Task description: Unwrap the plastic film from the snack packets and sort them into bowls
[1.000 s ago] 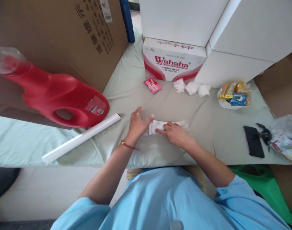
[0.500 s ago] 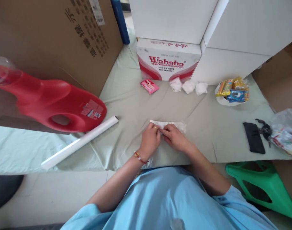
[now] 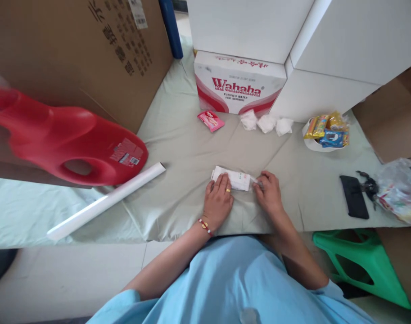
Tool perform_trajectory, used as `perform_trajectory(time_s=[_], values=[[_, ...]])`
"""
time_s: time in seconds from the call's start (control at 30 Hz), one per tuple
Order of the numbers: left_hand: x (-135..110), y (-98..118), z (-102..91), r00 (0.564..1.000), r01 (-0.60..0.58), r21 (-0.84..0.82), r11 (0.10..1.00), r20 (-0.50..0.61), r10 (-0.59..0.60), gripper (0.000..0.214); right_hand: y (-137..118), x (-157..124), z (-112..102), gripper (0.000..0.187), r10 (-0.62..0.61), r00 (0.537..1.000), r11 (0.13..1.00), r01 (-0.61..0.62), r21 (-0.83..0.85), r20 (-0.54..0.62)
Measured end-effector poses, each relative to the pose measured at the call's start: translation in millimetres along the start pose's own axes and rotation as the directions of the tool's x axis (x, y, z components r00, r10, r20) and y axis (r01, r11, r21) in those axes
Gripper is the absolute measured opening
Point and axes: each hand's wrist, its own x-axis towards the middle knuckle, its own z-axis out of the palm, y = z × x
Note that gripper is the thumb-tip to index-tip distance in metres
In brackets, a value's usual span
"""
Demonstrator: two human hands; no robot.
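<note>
My left hand (image 3: 219,198) lies with its fingers stretched out over the left part of a flat white paper packet (image 3: 239,180) with small printing. It presses the packet down on the cloth-covered table. At the packet's right end, my right hand (image 3: 268,192) is closed in a pinch on a clear plastic wrapper (image 3: 257,182). Most of that plastic is hidden behind the fingers. A pink snack packet (image 3: 211,121) and several white crumpled bundles (image 3: 266,123) lie farther back, apart from both hands.
A red jug (image 3: 73,144) and white tube (image 3: 107,201) lie on the left beside a large carton (image 3: 73,58). A Wahaha box (image 3: 239,85) stands behind. Rightward are a snack bowl (image 3: 318,145), phone (image 3: 354,196), keys (image 3: 370,186) and plastic bag (image 3: 401,191). A green stool (image 3: 387,274) stands below.
My hands have parted. The left has flattened onto the packet, while the right has moved rightward to its end with the plastic. More of the packet's printed face shows.
</note>
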Motion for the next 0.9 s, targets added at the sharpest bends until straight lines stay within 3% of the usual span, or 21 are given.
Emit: perform_trajectory(time_s=[0.13,0.23,0.37,0.53,0.63,0.73,0.8,0.9], values=[[1,-3,1.7,1.0,-0.008,-0.044,0.999,0.012,0.008,0.064,-6,8,-18,0.027,0.125,0.987,0.975,-0.142,0.169,0.104],[1,-3,0.5,0.999,-0.017,-0.042,0.999,0.036,0.019,0.065,-22,24,-28,0.028,0.146,0.984,0.967,-0.164,0.197,0.102],[1,-2,-1.2,0.997,-0.047,-0.035,0.998,0.066,0.049,0.062,-55,47,-21,0.019,0.078,0.98,0.993,-0.092,0.069,0.185],[3,-4,2.0,0.994,-0.066,-0.077,0.995,0.078,0.072,0.053,-99,64,9,0.023,0.021,0.94,0.986,0.038,-0.165,0.342],[3,-12,5.7,0.994,-0.078,-0.196,0.978,0.054,0.09,0.053,-109,62,22,0.031,0.033,0.932,0.977,0.046,-0.21,0.36],[-1,-22,7.0,0.994,-0.107,-0.401,0.91,-0.049,0.096,0.064,-106,51,29,0.036,-0.043,0.943,0.984,0.097,-0.149,0.329],[-5,-27,5.8,0.993,-0.092,-0.54,0.837,-0.108,0.04,0.065,-101,39,32,0.038,-0.135,0.948,0.981,0.169,-0.096,0.289],[-9,-31,3.3,0.988,0.006,-0.697,0.717,-0.108,-0.113,0.059,-96,23,35,0.042,-0.243,0.93,0.956,0.279,-0.097,0.274]])
